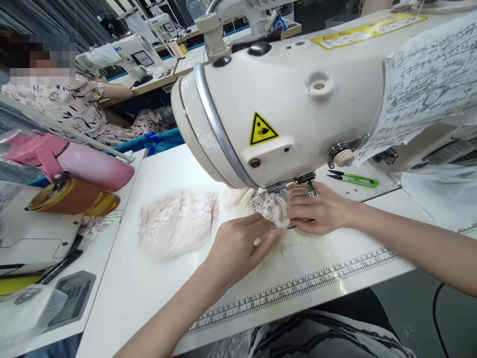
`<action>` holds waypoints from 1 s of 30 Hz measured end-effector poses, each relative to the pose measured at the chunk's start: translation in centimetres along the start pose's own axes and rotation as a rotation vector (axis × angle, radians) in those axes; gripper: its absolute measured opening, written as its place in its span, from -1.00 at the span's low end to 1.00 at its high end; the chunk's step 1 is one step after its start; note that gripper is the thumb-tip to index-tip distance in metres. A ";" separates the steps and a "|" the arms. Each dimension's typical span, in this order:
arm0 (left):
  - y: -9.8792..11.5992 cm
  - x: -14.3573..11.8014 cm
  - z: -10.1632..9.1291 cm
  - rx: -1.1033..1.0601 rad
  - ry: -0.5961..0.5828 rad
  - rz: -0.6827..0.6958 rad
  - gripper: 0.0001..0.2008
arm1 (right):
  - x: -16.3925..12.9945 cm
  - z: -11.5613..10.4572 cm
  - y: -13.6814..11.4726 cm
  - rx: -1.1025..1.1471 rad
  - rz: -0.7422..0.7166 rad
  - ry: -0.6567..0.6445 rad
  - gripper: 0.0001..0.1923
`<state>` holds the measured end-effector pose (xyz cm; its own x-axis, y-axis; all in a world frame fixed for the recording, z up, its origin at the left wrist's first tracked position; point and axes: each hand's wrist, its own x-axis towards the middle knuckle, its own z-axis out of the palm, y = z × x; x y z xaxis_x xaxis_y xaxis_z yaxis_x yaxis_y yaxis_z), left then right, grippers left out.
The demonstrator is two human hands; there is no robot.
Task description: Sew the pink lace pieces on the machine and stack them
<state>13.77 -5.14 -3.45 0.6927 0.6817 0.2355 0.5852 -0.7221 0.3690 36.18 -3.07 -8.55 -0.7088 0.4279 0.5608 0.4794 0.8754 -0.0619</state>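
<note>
A piece of cream lace fabric [269,205] lies under the head of the sewing machine [290,99], close to its presser foot area. My left hand [244,238] is at the lace's near edge, fingers bent and pinched on it. My right hand [316,209] rests on the lace's right side, fingers closed together over its edge, partly beneath the machine's metal parts. The needle point is hidden by the machine head. To the left lies a separate lace piece [179,221] with reddish frayed edges, slightly blurred.
Green thread snips [354,179] lie right of the machine. A ruler strip [290,291] runs along the table's front edge. A pink bottle [85,161] and an amber cup [74,196] stand at left. Another person [78,104] sits beyond, near other sewing machines.
</note>
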 end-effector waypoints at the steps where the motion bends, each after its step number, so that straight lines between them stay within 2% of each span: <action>1: -0.1 0.1 0.3 0.018 -0.019 0.028 -0.80 | 0.0 0.0 0.1 -0.002 -0.015 0.005 -0.83; 3: -0.5 0.2 1.2 0.096 -0.014 0.084 -0.82 | 0.0 -0.1 0.1 -0.012 -0.041 0.018 -0.82; 5: -0.8 0.1 2.4 0.213 0.066 0.164 -0.92 | 0.1 -0.3 0.1 -0.026 -0.060 0.019 -0.81; 7: -1.0 -0.2 3.4 0.316 0.174 0.250 -0.85 | 0.1 -0.5 0.1 -0.028 -0.081 0.001 -0.81; 9: -1.2 -0.4 4.1 0.375 0.227 0.305 -0.84 | 0.1 -0.6 0.1 -0.029 -0.085 -0.028 -0.83; 15: -1.3 -0.6 4.0 0.393 0.256 0.306 -0.87 | 0.0 -0.2 0.0 -0.049 -0.037 -0.053 -0.88; 22: -1.3 -0.8 3.8 0.494 0.299 0.310 -0.90 | 0.1 0.1 0.3 0.148 -0.082 0.023 -0.90; 25: -1.4 -0.9 3.8 0.427 0.277 0.308 -0.91 | 0.0 0.4 0.4 0.213 -0.063 0.032 -0.89; 30: -1.5 -1.0 4.1 0.315 0.196 0.267 -0.86 | 0.1 0.2 0.1 0.155 -0.042 0.057 -0.85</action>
<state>13.92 -5.19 -7.95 0.7612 0.4547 0.4624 0.5182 -0.8552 -0.0123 36.08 -2.91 -8.70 -0.6940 0.3808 0.6110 0.3617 0.9182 -0.1615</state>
